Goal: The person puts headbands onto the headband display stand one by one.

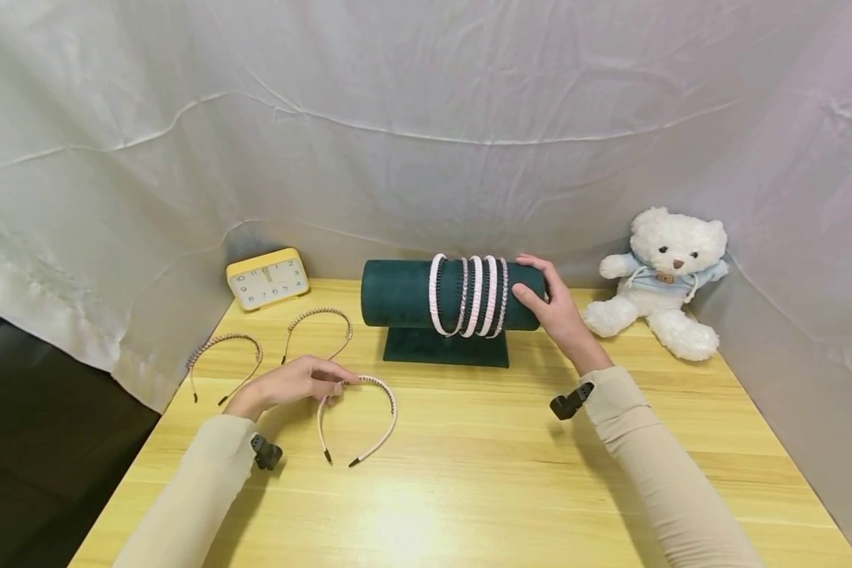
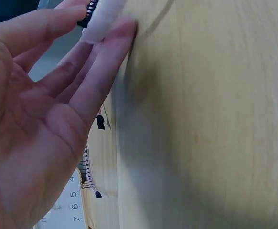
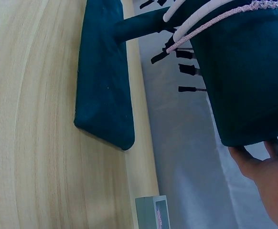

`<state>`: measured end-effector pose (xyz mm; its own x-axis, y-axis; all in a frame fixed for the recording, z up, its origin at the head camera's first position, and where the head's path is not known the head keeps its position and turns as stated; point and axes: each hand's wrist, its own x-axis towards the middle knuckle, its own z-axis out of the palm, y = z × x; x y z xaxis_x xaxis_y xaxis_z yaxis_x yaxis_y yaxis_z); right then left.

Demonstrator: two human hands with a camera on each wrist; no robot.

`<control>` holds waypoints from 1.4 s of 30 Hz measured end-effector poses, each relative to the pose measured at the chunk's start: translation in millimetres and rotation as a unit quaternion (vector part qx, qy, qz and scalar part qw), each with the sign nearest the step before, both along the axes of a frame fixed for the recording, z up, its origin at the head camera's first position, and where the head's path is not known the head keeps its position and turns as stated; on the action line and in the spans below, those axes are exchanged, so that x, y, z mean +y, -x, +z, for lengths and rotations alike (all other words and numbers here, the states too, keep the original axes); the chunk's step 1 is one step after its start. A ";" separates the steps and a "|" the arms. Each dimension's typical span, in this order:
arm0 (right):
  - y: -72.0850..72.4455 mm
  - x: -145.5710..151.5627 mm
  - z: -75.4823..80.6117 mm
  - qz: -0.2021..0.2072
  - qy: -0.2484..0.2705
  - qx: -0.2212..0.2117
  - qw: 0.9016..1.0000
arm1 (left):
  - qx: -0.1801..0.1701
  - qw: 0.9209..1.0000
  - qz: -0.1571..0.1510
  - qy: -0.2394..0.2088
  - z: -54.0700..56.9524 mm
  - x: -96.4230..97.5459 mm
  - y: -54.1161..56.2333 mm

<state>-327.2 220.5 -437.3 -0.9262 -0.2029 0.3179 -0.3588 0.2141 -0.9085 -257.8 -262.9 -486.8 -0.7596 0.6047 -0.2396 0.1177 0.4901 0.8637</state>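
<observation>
My left hand (image 1: 305, 383) pinches a white headband (image 1: 392, 410) near its top, its two black-tipped ends pointing toward me. The left wrist view shows thumb and fingers on the headband's white band (image 2: 103, 21), with dark teeth along its inner side. My right hand (image 1: 557, 304) grips the right end of a dark green cylinder stand (image 1: 394, 292). Several white and pink headbands (image 1: 474, 296) hang around the middle of that cylinder. From the right wrist view, fingers (image 3: 246, 160) curl about the cylinder's end (image 3: 253, 95).
Two pinkish headbands, one at the left (image 1: 223, 339) and one farther back (image 1: 319, 311), lie on the wooden table (image 1: 468, 473). A yellow clock (image 1: 268, 278) stands at the back left, a white teddy bear (image 1: 670, 276) at the back right. Grey cloth (image 1: 426, 181) hangs behind.
</observation>
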 end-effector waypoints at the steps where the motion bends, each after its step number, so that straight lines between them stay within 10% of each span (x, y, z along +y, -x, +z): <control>1: 0.1 -0.1 -0.2 0.000 -0.002 0.000 1.000 | 0.013 1.000 -0.002 0.002 0.2 0.0 -0.3; 7: 0.1 0.1 -1.2 -0.002 -0.001 -0.003 1.000 | 0.069 0.998 -0.006 0.010 -0.3 -0.1 -0.5; 18: 0.6 -0.2 -0.9 -0.001 0.001 -0.002 1.000 | -0.017 1.000 0.016 -0.016 -3.7 -1.2 -3.2; 42: 2.0 0.8 -1.2 -0.001 -0.008 0.005 1.000 | -0.054 0.997 0.011 -0.049 -8.1 -6.0 -3.8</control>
